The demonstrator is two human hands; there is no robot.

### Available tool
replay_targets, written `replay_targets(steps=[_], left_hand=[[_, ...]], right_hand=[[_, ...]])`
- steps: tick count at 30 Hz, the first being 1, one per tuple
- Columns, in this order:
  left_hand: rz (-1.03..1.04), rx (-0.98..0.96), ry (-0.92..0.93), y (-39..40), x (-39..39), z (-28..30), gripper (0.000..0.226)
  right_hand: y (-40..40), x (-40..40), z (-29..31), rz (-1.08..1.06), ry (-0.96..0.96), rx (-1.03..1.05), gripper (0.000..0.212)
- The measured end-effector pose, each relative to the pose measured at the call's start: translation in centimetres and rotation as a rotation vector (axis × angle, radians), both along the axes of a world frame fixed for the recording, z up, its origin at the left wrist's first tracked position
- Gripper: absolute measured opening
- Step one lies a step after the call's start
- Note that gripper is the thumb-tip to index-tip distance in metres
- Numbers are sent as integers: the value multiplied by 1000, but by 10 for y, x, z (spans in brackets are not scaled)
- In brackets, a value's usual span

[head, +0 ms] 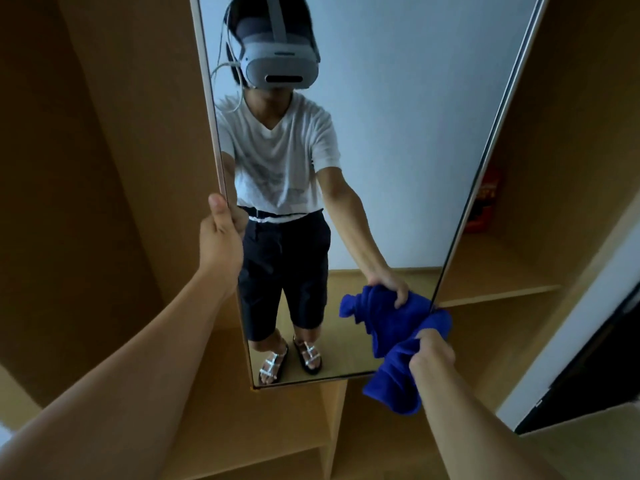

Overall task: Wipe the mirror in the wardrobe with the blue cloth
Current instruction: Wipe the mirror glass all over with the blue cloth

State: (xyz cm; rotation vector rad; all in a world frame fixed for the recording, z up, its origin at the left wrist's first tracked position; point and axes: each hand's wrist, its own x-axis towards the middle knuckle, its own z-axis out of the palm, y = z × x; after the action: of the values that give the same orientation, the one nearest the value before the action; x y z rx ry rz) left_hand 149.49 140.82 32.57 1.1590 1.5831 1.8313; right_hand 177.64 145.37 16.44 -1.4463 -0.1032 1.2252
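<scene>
Wooden wardrobe panels surround the work, shelves to the right, a red box on one of them.

Mirror: tall, narrow, long axis running top to bottom, pale frame. It stands out from the wardrobe interior. Glass reflects white wall and floor.

Blue cloth: bunched, not flat. It lies against the mirror's lower right corner, part of it spilling past the bottom edge and the right edge.

My right hand: fingers curled tight into the bundle, fist closed round the cloth, knuckles toward me. Pressed to the glass or just off it; I cannot tell which.

My left hand: wrapped round the mirror's left frame edge at about mid-height, thumb up along the frame, remaining fingers behind the edge and out of sight. Reads as a steadying grip.

Relation that matters: nearly all the glass lies up and to the left of my cloth hand. Right hand is the nearer to the unwiped stretch low down; left hand is occupied with the frame. Judgement: next stroke should travel upward along the long axis, or leftward along the bottom.

Risk: the bunched cloth gives a small contact patch.
</scene>
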Motion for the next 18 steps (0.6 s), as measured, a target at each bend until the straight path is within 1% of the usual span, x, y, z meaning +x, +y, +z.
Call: replay_targets(steps=[1,3,5,7,9,11,12,15,17,18], left_hand=[[-3,-8,7,-2,0,1,56],[5,-18,-6,-1,0,2,56],[13,-36,-29,1,-1,1,54],[-9,-39,-64,2,-2,1,58],[-22,-50,-92,1,-3,1,61],[-28,-74,-131,-3,-1,5,61],[-26,-81,-139,-5,-1,8,60],[-30,-101,-137,-13,3,15,58],[-22,-117,-129,-15,3,17,58],[-24,-122,-140,-15,3,19,57]], right_hand=[[-12,0,29,8,-95,-7,56],[-14,13,60,26,-222,23,54],[-6,26,79,65,-282,62,43],[-3,31,103,135,-332,83,34],[-2,35,124,177,-350,114,37],[2,42,141,247,-368,104,45],[3,46,150,286,-364,96,45],[0,54,175,372,-418,73,32],[-7,52,190,393,-405,103,36],[-9,51,192,390,-411,77,40]])
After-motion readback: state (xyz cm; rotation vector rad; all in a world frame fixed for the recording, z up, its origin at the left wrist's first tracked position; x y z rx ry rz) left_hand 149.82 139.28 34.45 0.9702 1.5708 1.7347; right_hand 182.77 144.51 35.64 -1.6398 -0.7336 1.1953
